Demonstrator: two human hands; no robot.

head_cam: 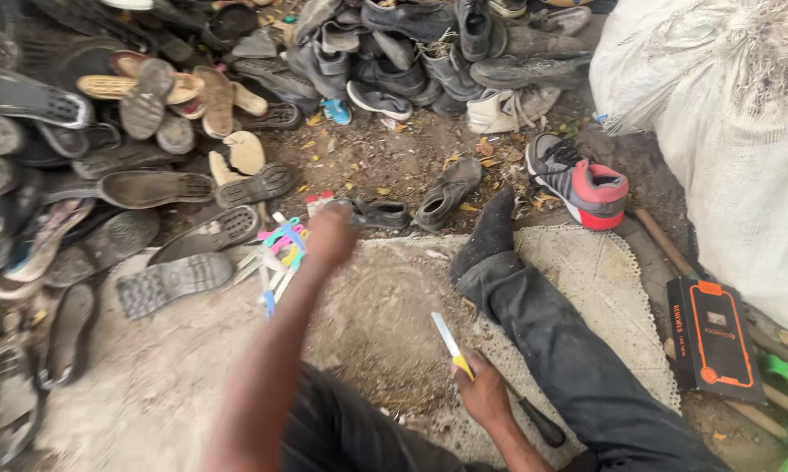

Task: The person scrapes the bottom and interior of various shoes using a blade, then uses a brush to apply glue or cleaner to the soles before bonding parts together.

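My left hand (331, 234) is stretched forward over the ground, blurred, beside a bundle of coloured plastic straps (276, 253) and near a dark worn shoe (378, 212); I cannot tell whether it grips anything. My right hand (481, 393) is low by my knee, closed on a knife with a yellow handle (451, 347), its pale blade pointing up and away. My leg in dark trousers with a black sock (490, 232) lies out across a dirty crocheted mat (604, 280).
Heaps of old shoes and loose soles (131, 175) fill the left and the back. A grey and red sneaker (582, 182) lies at right by a large white sack (726, 114). A black and orange box (713, 339) rests on wooden sticks at the right.
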